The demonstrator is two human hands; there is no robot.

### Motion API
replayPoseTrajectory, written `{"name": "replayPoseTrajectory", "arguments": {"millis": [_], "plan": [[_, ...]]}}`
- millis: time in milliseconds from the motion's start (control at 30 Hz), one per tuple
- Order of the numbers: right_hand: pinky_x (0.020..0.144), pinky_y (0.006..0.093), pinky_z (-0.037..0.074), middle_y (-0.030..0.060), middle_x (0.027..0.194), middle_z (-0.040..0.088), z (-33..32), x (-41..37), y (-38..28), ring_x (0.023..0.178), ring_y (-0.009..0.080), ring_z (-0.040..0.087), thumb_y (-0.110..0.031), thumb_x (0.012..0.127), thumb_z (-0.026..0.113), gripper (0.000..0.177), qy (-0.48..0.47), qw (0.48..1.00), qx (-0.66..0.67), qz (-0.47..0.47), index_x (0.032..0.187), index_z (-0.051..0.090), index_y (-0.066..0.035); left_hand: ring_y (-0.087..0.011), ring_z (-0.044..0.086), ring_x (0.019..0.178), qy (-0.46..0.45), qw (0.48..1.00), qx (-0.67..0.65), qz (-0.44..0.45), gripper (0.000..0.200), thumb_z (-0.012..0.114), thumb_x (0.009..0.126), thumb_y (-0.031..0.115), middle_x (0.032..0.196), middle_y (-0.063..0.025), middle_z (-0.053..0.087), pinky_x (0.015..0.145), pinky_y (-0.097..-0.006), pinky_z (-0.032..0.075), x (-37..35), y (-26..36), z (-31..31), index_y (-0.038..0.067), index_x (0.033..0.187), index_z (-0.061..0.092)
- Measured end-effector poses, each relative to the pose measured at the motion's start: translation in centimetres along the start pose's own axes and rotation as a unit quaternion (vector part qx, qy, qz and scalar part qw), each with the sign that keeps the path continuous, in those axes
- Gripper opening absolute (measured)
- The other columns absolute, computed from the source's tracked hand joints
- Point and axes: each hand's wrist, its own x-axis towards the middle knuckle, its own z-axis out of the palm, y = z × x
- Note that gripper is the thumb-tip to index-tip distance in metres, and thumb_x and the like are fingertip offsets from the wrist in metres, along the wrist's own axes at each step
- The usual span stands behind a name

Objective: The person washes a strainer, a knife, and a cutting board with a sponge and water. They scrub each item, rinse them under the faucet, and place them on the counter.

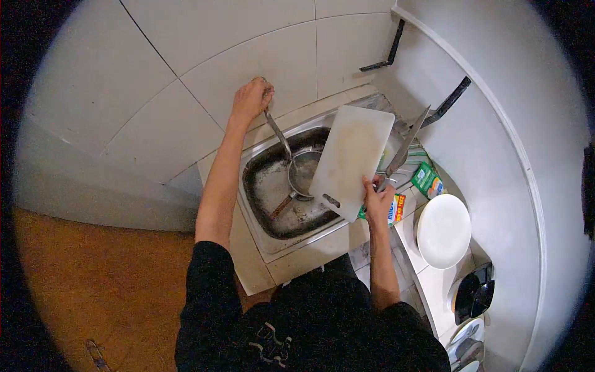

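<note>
My left hand (253, 99) is closed around the top of the faucet (277, 133), by the tiled wall. Its spout reaches down over the metal sink (260, 239). My right hand (378, 201) grips a white cutting board (353, 158) by its lower right edge, together with a knife (408, 144) whose blade points up and away. The tilted board covers the right part of the sink. Inside the basin lies a round pan or strainer (303, 175) with a brown handle (284, 204); the board hides part of it.
Green packets (427, 180) lie right of the sink, one partly behind my right hand. A white plate (444, 231), a black container (475, 294) and more dishes (466, 335) line the right side. Black brackets (449, 102) stick out from the right wall.
</note>
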Motion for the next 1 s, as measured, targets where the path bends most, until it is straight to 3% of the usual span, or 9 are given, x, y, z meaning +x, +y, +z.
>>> {"name": "replayPoseTrajectory", "arguments": {"millis": [233, 300, 367, 667, 767, 833, 900, 933, 1000], "plan": [[0.071, 0.0347, 0.039, 0.0156, 0.08, 0.053, 0.0, 0.3, 0.3, 0.075, 0.0249, 0.05, -0.022, 0.067, 0.069, 0.03, -0.025, 0.999, 0.04, 0.01, 0.079, 0.056, 0.003, -0.0284, 0.056, 0.075, -0.011, 1.0, -0.017, 0.019, 0.013, 0.057, 0.073, 0.017, 0.077, -0.0107, 0.057, 0.065, -0.0386, 0.044, 0.2, -0.6, 0.4, 0.008, 0.082, 0.06], [0.057, 0.0229, 0.041, 0.0038, 0.074, 0.056, 0.1, 0.4, 0.7, 0.063, 0.0104, 0.05, -0.009, 0.072, 0.066, 0.018, -0.019, 0.999, 0.006, -0.05, 0.082, 0.056, 0.002, -0.0287, 0.056, 0.075, -0.038, 0.999, -0.016, 0.002, 0.013, 0.056, 0.074, 0.018, 0.078, -0.0109, 0.057, 0.065, -0.0387, 0.044, 0.4, -0.6, 0.2, 0.008, 0.082, 0.06], [0.058, 0.0229, 0.041, 0.0038, 0.074, 0.056, 0.3, 0.2, 0.8, 0.063, 0.0104, 0.05, -0.008, 0.072, 0.066, 0.017, -0.011, 0.999, 0.016, -0.042, 0.082, 0.056, 0.002, -0.029, 0.056, 0.075, -0.063, 0.998, -0.015, -0.015, 0.014, 0.056, 0.074, 0.018, 0.078, -0.0111, 0.058, 0.065, -0.0389, 0.044, 0.5, -0.6, 0.3, 0.008, 0.082, 0.06], [0.053, 0.0213, 0.039, 0.0026, 0.069, 0.055, 0.9, 0.3, 1.1, 0.059, 0.0094, 0.049, -0.005, 0.072, 0.065, 0.013, 0.001, 1.0, 0.014, -0.027, 0.078, 0.056, 0.0, -0.027, 0.056, 0.073, 0.0, 0.996, -0.079, -0.04, 0.023, 0.06, 0.073, 0.021, 0.076, -0.0092, 0.057, 0.066, -0.0369, 0.045, -0.8, -0.1, -0.6, 0.01, 0.093, 0.058], [0.052, 0.0205, 0.038, 0.002, 0.069, 0.054, 1.2, 0.2, 0.3, 0.059, 0.0088, 0.048, -0.004, 0.071, 0.065, 0.012, 0.0, 1.0, 0.009, -0.024, 0.077, 0.055, 0.0, -0.0195, 0.056, 0.066, 0.023, 0.992, -0.106, -0.066, 0.025, 0.06, 0.073, 0.016, 0.073, -0.0066, 0.056, 0.062, -0.0316, 0.045, -1.4, -1.1, -1.0, 0.01, 0.097, 0.056], [0.051, 0.0201, 0.037, 0.0018, 0.069, 0.054, 1.0, 0.2, -0.7, 0.059, 0.0086, 0.048, -0.003, 0.071, 0.064, 0.011, -0.008, 0.999, 0.025, -0.035, 0.077, 0.055, -0.001, -0.0116, 0.054, 0.061, 0.05, 0.951, -0.251, -0.171, 0.023, 0.059, 0.074, 0.012, 0.07, -0.0031, 0.056, 0.055, -0.0258, 0.044, -1.5, -2.2, -0.7, 0.008, 0.097, 0.056], [0.07, 0.0309, 0.038, 0.0127, 0.08, 0.054, 0.5, -0.2, -2.7, 0.077, 0.0183, 0.048, -0.019, 0.068, 0.07, 0.029, -0.068, 0.986, 0.135, 0.067, 0.082, 0.058, 0.003, -0.0095, 0.053, 0.059, 0.075, 0.918, -0.327, -0.211, 0.021, 0.058, 0.075, 0.012, 0.068, -0.0018, 0.055, 0.052, -0.0243, 0.042, -2.3, -1.7, -1.8, 0.006, 0.095, 0.056], [0.07, 0.0309, 0.038, 0.0127, 0.08, 0.054, 0.6, -0.3, -2.9, 0.077, 0.0183, 0.048, -0.019, 0.068, 0.07, 0.029, -0.072, 0.986, 0.136, 0.068, 0.082, 0.058, 0.003, -0.0075, 0.052, 0.058, 0.1, 0.877, -0.4, -0.247, 0.019, 0.058, 0.076, 0.012, 0.066, -0.0006, 0.055, 0.049, -0.0228, 0.04, -3.1, -1.4, -2.3, 0.004, 0.093, 0.056], [0.066, 0.0294, 0.039, 0.0095, 0.079, 0.054, 0.6, -0.1, -3.2, 0.072, 0.0172, 0.049, -0.016, 0.068, 0.069, 0.024, -0.083, 0.98, 0.17, 0.061, 0.08, 0.058, 0.002, -0.008, 0.052, 0.058, 0.097, 0.853, -0.43, -0.278, 0.015, 0.057, 0.076, 0.013, 0.065, -0.0002, 0.055, 0.049, -0.023, 0.04, -5.3, -1.1, -2.5, 0.004, 0.088, 0.057]]}}
